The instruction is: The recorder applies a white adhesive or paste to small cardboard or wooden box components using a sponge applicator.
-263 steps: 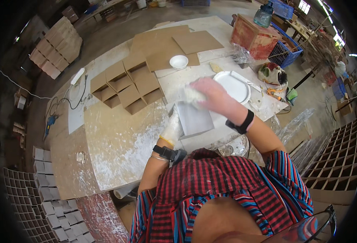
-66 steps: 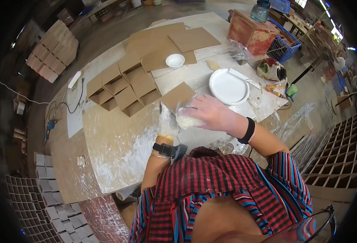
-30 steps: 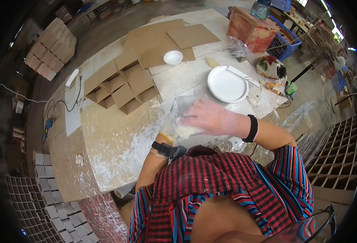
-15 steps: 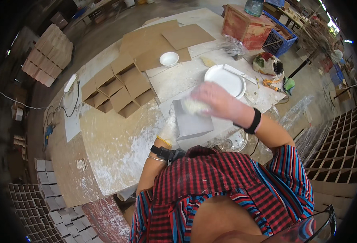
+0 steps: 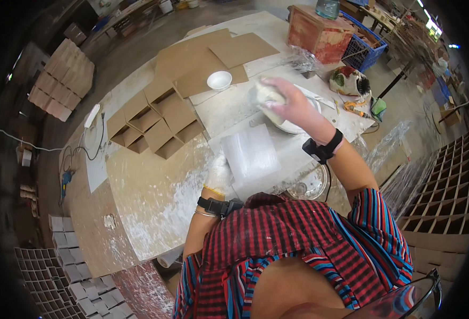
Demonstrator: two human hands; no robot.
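Box (image 5: 251, 153) with a white upturned face sits just right of the left hand (image 5: 219, 173) and on the near side of the right one. The right hand (image 5: 292, 99) is lifted off it, curled around a pale pad (image 5: 269, 97), above the near-left part of a round white plate (image 5: 292, 128). The left hand, white-smeared, is at the box's left side; its fingers are hard to make out, so I cannot tell whether it grips.

As a judgement, the upturned face is coated from edge to edge, if a little streaky; the box's other faces cannot be checked. Brown boxes (image 5: 173, 109), beyond the left hand and to its left, look uncoated. Grey-white boxes (image 5: 78, 273), well left of that hand and past the tabletop (image 5: 154, 196), may be finished ones.

The widest room for moving is left of the left hand, across white-smeared board. Beyond the right hand the space seems tighter: a small white bowl (image 5: 219, 81) stands to its left, a patterned bundle (image 5: 347, 82) to its right, near the tabletop's right edge. The near edge runs close by the left forearm.
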